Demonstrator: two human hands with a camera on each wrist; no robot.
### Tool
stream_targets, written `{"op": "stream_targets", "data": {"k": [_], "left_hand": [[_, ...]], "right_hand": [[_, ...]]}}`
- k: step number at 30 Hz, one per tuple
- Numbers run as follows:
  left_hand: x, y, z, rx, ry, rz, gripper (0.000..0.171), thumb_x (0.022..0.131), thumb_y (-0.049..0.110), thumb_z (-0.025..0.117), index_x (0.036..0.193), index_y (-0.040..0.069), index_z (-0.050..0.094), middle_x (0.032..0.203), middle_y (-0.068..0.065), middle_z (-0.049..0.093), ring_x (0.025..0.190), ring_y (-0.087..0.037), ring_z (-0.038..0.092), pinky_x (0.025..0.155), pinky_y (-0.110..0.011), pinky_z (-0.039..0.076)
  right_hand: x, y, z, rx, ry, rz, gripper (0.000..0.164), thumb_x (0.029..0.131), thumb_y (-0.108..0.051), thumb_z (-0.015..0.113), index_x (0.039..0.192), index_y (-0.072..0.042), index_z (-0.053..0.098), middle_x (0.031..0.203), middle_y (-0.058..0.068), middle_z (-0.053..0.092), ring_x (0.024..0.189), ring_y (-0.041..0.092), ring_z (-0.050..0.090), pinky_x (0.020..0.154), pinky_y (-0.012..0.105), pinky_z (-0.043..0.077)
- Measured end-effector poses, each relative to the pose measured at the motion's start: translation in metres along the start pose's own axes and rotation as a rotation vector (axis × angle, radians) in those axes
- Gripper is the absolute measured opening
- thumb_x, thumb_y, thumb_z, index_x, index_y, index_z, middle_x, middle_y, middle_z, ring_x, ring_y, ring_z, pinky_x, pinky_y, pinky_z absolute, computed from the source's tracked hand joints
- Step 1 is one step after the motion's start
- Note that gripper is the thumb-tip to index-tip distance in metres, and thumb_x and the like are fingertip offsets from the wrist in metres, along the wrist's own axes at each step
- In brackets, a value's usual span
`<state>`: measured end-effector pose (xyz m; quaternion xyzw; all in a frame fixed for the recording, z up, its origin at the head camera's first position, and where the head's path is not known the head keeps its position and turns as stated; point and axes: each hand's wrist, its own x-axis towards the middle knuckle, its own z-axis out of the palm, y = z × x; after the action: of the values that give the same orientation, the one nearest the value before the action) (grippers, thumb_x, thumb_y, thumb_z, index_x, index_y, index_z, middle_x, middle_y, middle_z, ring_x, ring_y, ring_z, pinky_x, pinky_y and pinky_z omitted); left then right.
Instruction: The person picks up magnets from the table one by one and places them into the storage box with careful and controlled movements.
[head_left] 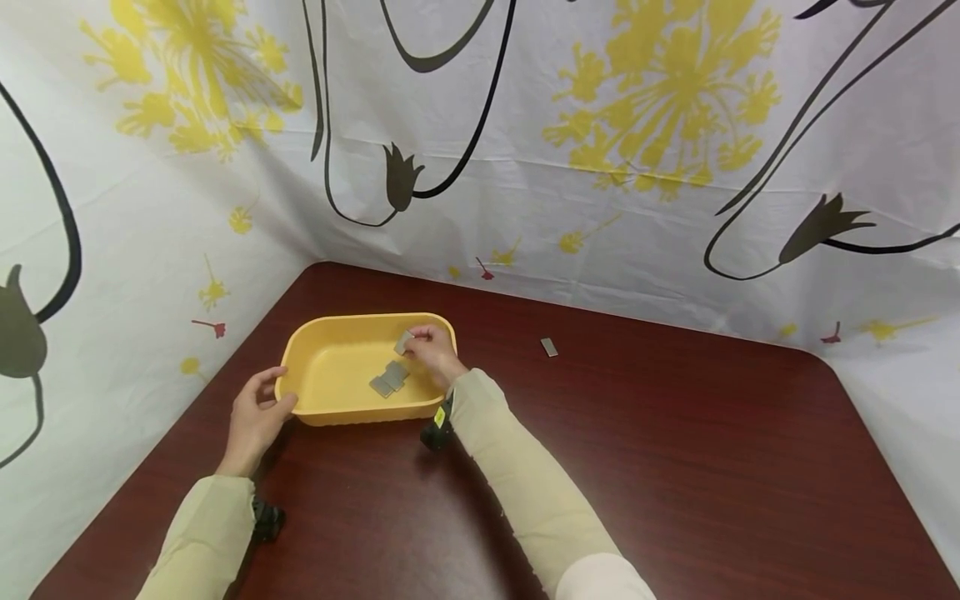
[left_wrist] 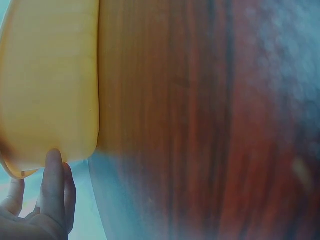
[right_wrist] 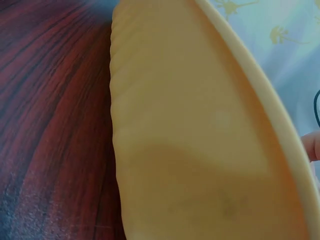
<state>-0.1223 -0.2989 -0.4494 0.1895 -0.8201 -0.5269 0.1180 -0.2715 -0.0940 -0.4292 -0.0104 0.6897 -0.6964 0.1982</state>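
A yellow plastic bin (head_left: pixel 352 414) stands on the table's left side. At its left end my left hand (head_left: pixel 252 421) holds the rim with thumb and fingers; the left wrist view shows fingers (left_wrist: pixel 52 187) against the outer wall. My right hand (head_left: pixel 435 352) reaches over the bin's right end and pinches a small flat grey rectangular piece (head_left: pixel 404 342) above the bin floor. Beneath it lie several similar grey pieces (head_left: pixel 382 386), partly overlapping. The right wrist view mostly shows the bin's side wall (right_wrist: pixel 175 110), with just a fingertip (right_wrist: pixel 312 145) beyond the rim.
One more grey rectangular piece (head_left: pixel 549 347) lies on the dark red wood table (head_left: pixel 675 450), right of the bin. A white patterned cloth (head_left: pixel 510 183) hangs behind the table and along its left side.
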Motion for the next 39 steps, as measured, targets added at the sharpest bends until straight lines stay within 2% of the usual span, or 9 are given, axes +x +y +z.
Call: {"op": "stream_targets", "data": {"k": [4,8,14,19,26,27,33,35,39], "left_hand": [[0.0,0.0,0.0,0.005,0.004,-0.005,0.048,0.084,0.009,0.052,0.13,0.004,0.041,0.112,-0.014,0.043,0.071,0.005,0.05,0.061,-0.02,0.048],[0.0,0.0,-0.001,0.006,-0.002,0.0,0.048,0.085,0.01,0.051,0.131,0.005,0.04,0.114,-0.014,0.041,0.072,0.005,0.05,0.062,-0.019,0.048],[-0.001,0.001,0.001,-0.007,-0.012,0.013,0.047,0.085,0.009,0.05,0.13,0.004,0.04,0.111,-0.015,0.044,0.073,0.005,0.052,0.062,-0.019,0.048],[-0.001,0.001,0.001,-0.02,-0.016,0.022,0.047,0.084,0.008,0.05,0.13,0.003,0.04,0.11,-0.016,0.045,0.073,0.003,0.052,0.062,-0.019,0.048],[0.0,0.0,0.001,-0.022,-0.012,0.029,0.047,0.084,0.007,0.051,0.129,0.002,0.041,0.11,-0.015,0.045,0.071,0.004,0.052,0.061,-0.019,0.048],[0.0,0.0,0.001,-0.022,-0.011,0.027,0.047,0.084,0.007,0.051,0.129,0.002,0.041,0.11,-0.015,0.045,0.071,0.004,0.052,0.061,-0.019,0.048],[0.001,-0.002,0.001,-0.016,0.003,0.013,0.047,0.084,0.007,0.051,0.129,0.003,0.041,0.11,-0.015,0.045,0.071,0.004,0.052,0.061,-0.018,0.048],[0.001,-0.002,0.002,-0.017,0.008,0.01,0.047,0.084,0.007,0.051,0.129,0.004,0.041,0.109,-0.014,0.045,0.071,0.003,0.052,0.061,-0.018,0.048],[0.0,-0.003,0.003,-0.024,0.02,0.01,0.046,0.083,0.006,0.05,0.129,0.004,0.042,0.108,-0.014,0.046,0.071,0.004,0.052,0.06,-0.017,0.047]], "right_hand": [[0.012,0.009,0.001,-0.026,0.008,-0.003,0.024,0.082,0.005,0.053,0.107,0.005,0.052,0.098,0.013,0.055,0.089,0.022,0.056,0.081,0.033,0.047],[0.027,0.02,-0.001,-0.04,-0.003,-0.046,0.021,0.08,0.003,0.057,0.1,0.002,0.055,0.095,0.011,0.056,0.084,0.02,0.058,0.073,0.03,0.049],[0.014,0.008,0.001,-0.073,0.042,-0.003,0.019,0.078,0.007,0.056,0.096,0.005,0.057,0.094,0.01,0.054,0.084,0.021,0.056,0.077,0.034,0.048],[0.005,0.001,-0.001,-0.038,0.032,0.033,0.026,0.08,0.005,0.055,0.106,0.004,0.054,0.094,0.008,0.053,0.089,0.023,0.057,0.081,0.035,0.047],[0.007,0.002,0.001,-0.048,0.044,0.035,0.03,0.083,0.004,0.052,0.114,0.005,0.051,0.105,0.016,0.054,0.096,0.028,0.057,0.082,0.033,0.047],[0.012,0.007,0.0,-0.049,0.042,0.01,0.027,0.082,0.003,0.053,0.11,0.002,0.055,0.101,0.013,0.055,0.092,0.024,0.059,0.079,0.03,0.048],[0.013,0.008,0.001,-0.056,0.057,0.004,0.027,0.083,0.001,0.051,0.11,0.002,0.057,0.103,0.011,0.055,0.092,0.019,0.058,0.078,0.027,0.048],[0.007,0.003,0.002,-0.056,0.061,0.029,0.032,0.084,0.002,0.05,0.115,0.005,0.053,0.106,0.013,0.054,0.096,0.022,0.056,0.081,0.03,0.047],[0.007,0.003,0.002,-0.045,0.048,0.027,0.034,0.082,0.004,0.049,0.115,0.004,0.053,0.099,0.01,0.054,0.089,0.021,0.056,0.081,0.032,0.047]]}}
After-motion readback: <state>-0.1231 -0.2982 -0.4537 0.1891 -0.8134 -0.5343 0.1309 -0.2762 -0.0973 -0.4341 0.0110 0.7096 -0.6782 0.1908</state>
